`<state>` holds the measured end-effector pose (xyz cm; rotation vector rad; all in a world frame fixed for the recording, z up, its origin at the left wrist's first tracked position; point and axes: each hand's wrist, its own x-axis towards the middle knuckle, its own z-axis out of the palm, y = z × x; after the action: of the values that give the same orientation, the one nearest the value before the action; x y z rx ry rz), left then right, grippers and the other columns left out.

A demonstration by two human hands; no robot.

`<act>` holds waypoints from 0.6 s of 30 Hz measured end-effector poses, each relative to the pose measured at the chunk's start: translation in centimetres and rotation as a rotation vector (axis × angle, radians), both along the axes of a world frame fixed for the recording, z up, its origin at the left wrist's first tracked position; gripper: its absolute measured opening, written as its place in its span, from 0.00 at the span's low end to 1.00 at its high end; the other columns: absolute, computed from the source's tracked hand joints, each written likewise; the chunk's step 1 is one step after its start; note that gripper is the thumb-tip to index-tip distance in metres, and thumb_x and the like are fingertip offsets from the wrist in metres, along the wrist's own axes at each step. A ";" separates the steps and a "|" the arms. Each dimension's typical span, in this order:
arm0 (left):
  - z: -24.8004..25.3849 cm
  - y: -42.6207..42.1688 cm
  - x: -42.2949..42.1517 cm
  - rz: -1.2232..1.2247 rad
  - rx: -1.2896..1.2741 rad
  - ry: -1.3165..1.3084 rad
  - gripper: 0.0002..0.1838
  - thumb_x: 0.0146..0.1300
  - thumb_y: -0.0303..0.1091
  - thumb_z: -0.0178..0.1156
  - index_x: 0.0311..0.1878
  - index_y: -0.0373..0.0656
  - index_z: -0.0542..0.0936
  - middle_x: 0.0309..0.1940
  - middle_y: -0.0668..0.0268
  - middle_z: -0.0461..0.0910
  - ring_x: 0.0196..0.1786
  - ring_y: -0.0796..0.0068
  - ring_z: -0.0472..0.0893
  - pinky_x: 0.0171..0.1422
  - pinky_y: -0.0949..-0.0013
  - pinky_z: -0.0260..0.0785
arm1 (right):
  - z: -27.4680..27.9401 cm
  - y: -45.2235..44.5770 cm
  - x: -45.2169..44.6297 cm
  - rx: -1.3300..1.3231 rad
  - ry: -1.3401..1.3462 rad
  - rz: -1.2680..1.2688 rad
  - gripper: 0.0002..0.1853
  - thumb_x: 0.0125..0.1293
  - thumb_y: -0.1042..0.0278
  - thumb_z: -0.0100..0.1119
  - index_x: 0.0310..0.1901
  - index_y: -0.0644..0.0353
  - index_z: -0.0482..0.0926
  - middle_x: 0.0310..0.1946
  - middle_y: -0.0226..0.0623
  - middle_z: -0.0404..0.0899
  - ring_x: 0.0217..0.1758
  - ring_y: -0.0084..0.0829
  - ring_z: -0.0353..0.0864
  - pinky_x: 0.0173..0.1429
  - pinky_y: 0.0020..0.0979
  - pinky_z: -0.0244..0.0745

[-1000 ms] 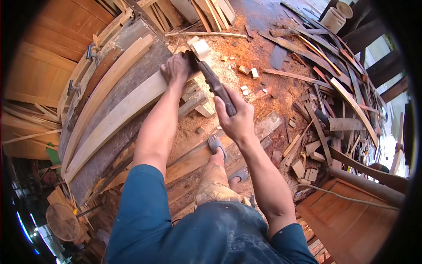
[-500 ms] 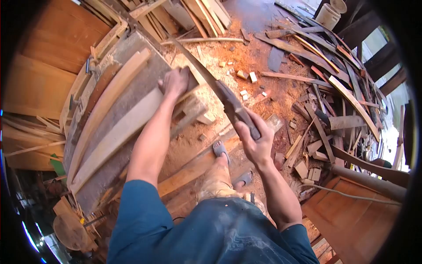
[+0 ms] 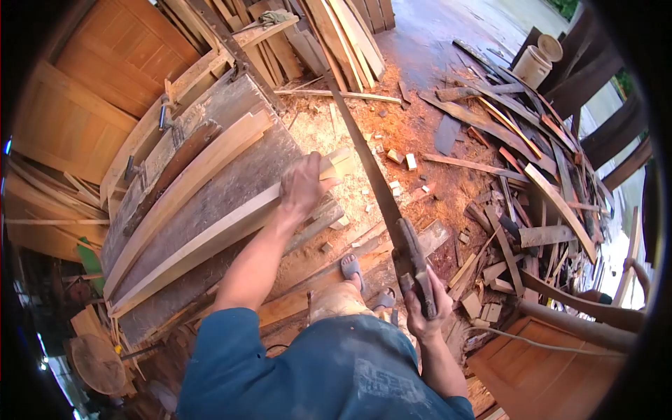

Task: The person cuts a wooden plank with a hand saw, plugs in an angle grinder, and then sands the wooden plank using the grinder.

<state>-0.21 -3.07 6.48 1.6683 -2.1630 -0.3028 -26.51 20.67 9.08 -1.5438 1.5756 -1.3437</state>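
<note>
A handsaw with a long dark blade and dark wooden handle points away from me. My right hand is wrapped round its handle, at the right of my body. My left hand grips a long pale wooden board near its far end, with the fingers over the top edge. This board lies along the right edge of the workbench, and its end sticks out past my hand. The saw blade passes beside that end, apart from it. A second curved board lies further left on the bench.
Clamps stand at the bench's left side. Sawdust and small offcuts cover the floor ahead. A pile of scrap planks lies at the right, with a white bucket behind. Wooden panels lean at the lower right.
My right hand has drawn the saw back towards my body and down. The left hand has turned over the board, whose end now shows beyond it. The view has shifted slightly.
</note>
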 end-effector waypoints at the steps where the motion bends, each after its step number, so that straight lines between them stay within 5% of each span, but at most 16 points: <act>1: -0.9 0.2 0.0 0.017 -0.030 -0.025 0.24 0.59 0.48 0.71 0.46 0.39 0.77 0.35 0.54 0.84 0.36 0.57 0.85 0.42 0.55 0.79 | -0.5 0.4 -0.1 0.012 -0.013 0.017 0.31 0.55 0.70 0.70 0.62 0.70 0.75 0.37 0.50 0.85 0.37 0.42 0.88 0.42 0.33 0.80; 3: -2.7 0.5 0.1 0.052 -0.092 -0.074 0.22 0.68 0.53 0.60 0.43 0.39 0.78 0.33 0.53 0.83 0.35 0.59 0.84 0.41 0.56 0.78 | -0.3 0.1 -0.4 -0.139 0.121 0.062 0.31 0.55 0.70 0.70 0.61 0.70 0.75 0.36 0.49 0.85 0.35 0.42 0.88 0.41 0.33 0.80; 6: 0.1 -0.4 0.6 0.077 0.166 0.104 0.28 0.76 0.53 0.39 0.39 0.39 0.79 0.30 0.53 0.82 0.32 0.59 0.83 0.37 0.55 0.77 | -0.4 0.8 -0.6 -0.030 0.069 0.090 0.31 0.55 0.70 0.70 0.61 0.69 0.76 0.36 0.48 0.85 0.34 0.41 0.88 0.40 0.33 0.80; 9: 0.1 -0.6 -0.3 0.202 0.206 0.055 0.32 0.76 0.49 0.29 0.34 0.40 0.81 0.24 0.53 0.80 0.26 0.57 0.80 0.34 0.51 0.76 | -0.5 0.8 -0.5 -0.010 0.063 0.126 0.30 0.55 0.69 0.70 0.61 0.69 0.76 0.35 0.48 0.85 0.34 0.40 0.88 0.40 0.33 0.80; 10: 0.2 -0.7 -0.9 0.245 0.210 0.062 0.28 0.75 0.47 0.35 0.32 0.41 0.82 0.21 0.50 0.79 0.23 0.54 0.80 0.33 0.49 0.75 | -0.8 0.9 -0.5 -0.015 0.070 0.134 0.30 0.55 0.69 0.70 0.61 0.69 0.76 0.35 0.48 0.85 0.33 0.40 0.88 0.40 0.32 0.80; 14: -0.7 -0.9 -1.1 0.338 0.144 -0.054 0.27 0.76 0.54 0.39 0.40 0.51 0.87 0.35 0.51 0.87 0.36 0.47 0.87 0.40 0.47 0.76 | -1.1 0.7 -0.8 -0.106 0.093 0.158 0.31 0.58 0.63 0.70 0.61 0.70 0.76 0.34 0.49 0.85 0.31 0.40 0.87 0.38 0.33 0.80; 18: -1.7 -1.1 -0.8 0.361 0.173 -0.025 0.26 0.76 0.54 0.40 0.41 0.51 0.87 0.33 0.50 0.86 0.37 0.43 0.86 0.42 0.44 0.76 | -2.6 1.6 -1.5 -0.066 0.012 0.225 0.32 0.61 0.57 0.67 0.62 0.71 0.75 0.34 0.50 0.85 0.30 0.40 0.87 0.38 0.33 0.80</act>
<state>-1.04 -4.16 4.80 2.1256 -1.8462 -0.3723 -28.02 22.27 6.44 -1.7155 1.3299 -1.2732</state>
